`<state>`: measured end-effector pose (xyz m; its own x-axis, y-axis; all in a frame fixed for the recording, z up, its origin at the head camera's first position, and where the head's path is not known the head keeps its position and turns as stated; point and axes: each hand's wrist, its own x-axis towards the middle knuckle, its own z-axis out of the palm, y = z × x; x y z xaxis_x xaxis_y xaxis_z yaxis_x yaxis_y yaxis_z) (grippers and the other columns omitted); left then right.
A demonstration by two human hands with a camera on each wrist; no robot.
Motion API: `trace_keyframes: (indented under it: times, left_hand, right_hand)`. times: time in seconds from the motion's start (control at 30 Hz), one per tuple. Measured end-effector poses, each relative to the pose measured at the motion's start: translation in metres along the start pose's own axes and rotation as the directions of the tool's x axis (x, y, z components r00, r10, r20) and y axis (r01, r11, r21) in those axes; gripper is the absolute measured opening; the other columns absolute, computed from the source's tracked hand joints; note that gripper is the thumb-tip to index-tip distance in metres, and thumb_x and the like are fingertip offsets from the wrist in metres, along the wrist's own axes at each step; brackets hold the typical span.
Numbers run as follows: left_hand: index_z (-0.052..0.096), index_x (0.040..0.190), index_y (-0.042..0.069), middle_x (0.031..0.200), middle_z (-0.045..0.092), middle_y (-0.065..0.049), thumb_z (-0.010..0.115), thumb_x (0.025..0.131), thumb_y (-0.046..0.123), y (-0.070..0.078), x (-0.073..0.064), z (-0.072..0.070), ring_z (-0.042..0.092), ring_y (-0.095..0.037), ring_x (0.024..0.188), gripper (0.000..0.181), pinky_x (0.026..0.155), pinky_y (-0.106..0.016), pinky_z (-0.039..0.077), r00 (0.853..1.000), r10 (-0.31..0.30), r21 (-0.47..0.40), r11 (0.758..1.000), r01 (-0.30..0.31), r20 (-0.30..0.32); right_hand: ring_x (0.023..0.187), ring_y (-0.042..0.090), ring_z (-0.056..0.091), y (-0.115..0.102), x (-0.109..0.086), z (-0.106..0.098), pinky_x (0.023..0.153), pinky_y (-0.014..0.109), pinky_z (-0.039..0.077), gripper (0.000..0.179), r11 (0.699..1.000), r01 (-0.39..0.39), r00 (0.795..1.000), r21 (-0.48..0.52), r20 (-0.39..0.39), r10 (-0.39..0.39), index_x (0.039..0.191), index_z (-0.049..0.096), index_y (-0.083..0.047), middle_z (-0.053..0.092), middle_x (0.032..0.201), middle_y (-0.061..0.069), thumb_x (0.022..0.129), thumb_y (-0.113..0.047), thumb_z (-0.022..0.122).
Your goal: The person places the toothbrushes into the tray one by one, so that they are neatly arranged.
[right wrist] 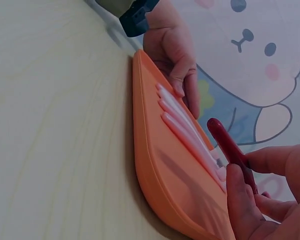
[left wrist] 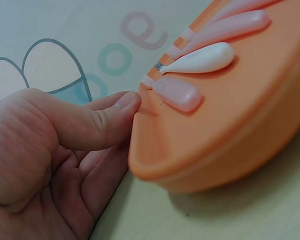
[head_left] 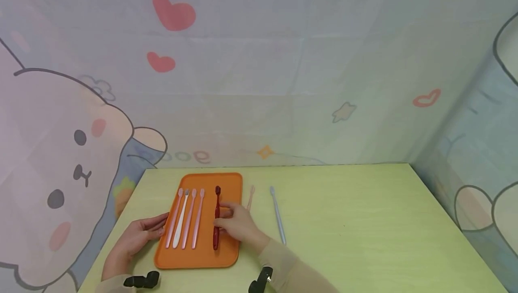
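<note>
An orange tray [head_left: 194, 260] lies on the table with a white toothbrush [head_left: 180, 221] and several pink toothbrushes [head_left: 198, 219] side by side in its left half. My left hand [head_left: 135, 239] holds the tray's left edge; in the left wrist view the thumb [left wrist: 117, 107] lies on the rim and the other fingers sit against the outer wall. Over the tray's right half, my right hand [head_left: 243, 226] pinches a dark red toothbrush [head_left: 217, 198] by its handle, bristle end pointing away from me. In the right wrist view the red handle [right wrist: 225, 137] is raised off the tray.
Right of the tray, a pale pink toothbrush [head_left: 251, 194] lies partly hidden behind my right hand. Farther right is a light blue toothbrush [head_left: 277, 212] on the pale yellow-green table [head_left: 364, 221]. A printed cloth [head_left: 283, 68] hangs behind the table's far edge.
</note>
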<state>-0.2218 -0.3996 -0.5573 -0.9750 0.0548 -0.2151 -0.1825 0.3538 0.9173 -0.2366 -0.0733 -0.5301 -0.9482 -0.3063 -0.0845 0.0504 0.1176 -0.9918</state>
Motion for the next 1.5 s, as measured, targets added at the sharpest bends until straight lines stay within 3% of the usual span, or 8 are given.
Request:
trace_keyframes:
  times: [0.23, 0.63, 0.87, 1.13, 1.5]
  left_hand:
    - [0.048, 0.152, -0.012, 0.15, 0.055, -0.028, 0.072, 0.1, -0.001, -0.001, 0.0, 0.0, 0.062, 0.011, 0.108, 0.059, 0.089, -0.017, 0.056, 1.0, 0.008, -0.02, 1.0, -0.008, 0.004]
    - [0.048, 0.153, -0.011, 0.151, 0.055, -0.028, 0.072, 0.1, 0.001, 0.002, 0.001, 0.004, 0.062, 0.01, 0.108, 0.059, 0.09, -0.018, 0.056, 1.0, -0.002, -0.008, 1.0, 0.002, -0.001]
    - [0.049, 0.152, -0.011, 0.15, 0.055, -0.028, 0.072, 0.1, 0.0, 0.004, -0.001, 0.005, 0.063, 0.01, 0.107, 0.059, 0.09, -0.018, 0.056, 1.0, -0.002, -0.007, 1.0, 0.002, -0.003]
    - [0.048, 0.153, -0.01, 0.152, 0.054, -0.027, 0.072, 0.101, 0.002, 0.005, 0.0, 0.006, 0.061, 0.011, 0.109, 0.059, 0.09, -0.017, 0.055, 1.0, 0.0, -0.01, 1.0, 0.0, 0.006]
    - [0.049, 0.153, -0.008, 0.152, 0.055, -0.025, 0.072, 0.101, 0.004, 0.004, 0.0, 0.005, 0.058, 0.013, 0.111, 0.058, 0.091, -0.014, 0.052, 1.0, 0.001, 0.006, 1.0, -0.001, 0.01]
  right_hand:
    - [0.08, 0.016, 0.069, 0.0, 0.006, 0.012, 0.072, 0.035, 0.064, 0.057, 0.999, -0.042, 0.999, -0.004, -0.03, 0.042, 0.146, 0.061, 0.0, 0.067, 0.098, 0.005, 0.093, -0.003, 0.081]
    - [0.078, 0.013, 0.065, 0.005, 0.014, 0.024, 0.068, 0.03, 0.063, 0.058, 0.988, -0.041, 0.998, -0.146, -0.058, 0.033, 0.146, 0.061, 0.0, 0.064, 0.093, 0.001, 0.093, -0.006, 0.082]
    - [0.082, 0.011, 0.061, 0.006, 0.017, 0.028, 0.075, 0.03, 0.059, 0.058, 0.957, -0.012, 0.997, -0.291, -0.08, -0.012, 0.145, 0.063, -0.001, 0.066, 0.093, -0.003, 0.092, -0.012, 0.084]
    - [0.08, 0.01, 0.058, 0.006, 0.018, 0.03, 0.07, 0.028, 0.053, 0.054, 0.923, 0.019, 0.995, -0.384, -0.082, -0.054, 0.142, 0.065, 0.002, 0.066, 0.09, -0.004, 0.094, -0.013, 0.083]
    - [0.081, 0.009, 0.06, 0.009, 0.018, 0.033, 0.074, 0.028, 0.058, 0.049, 0.926, 0.022, 0.995, -0.377, -0.084, -0.058, 0.138, 0.068, 0.003, 0.072, 0.098, 0.002, 0.093, -0.011, 0.083]
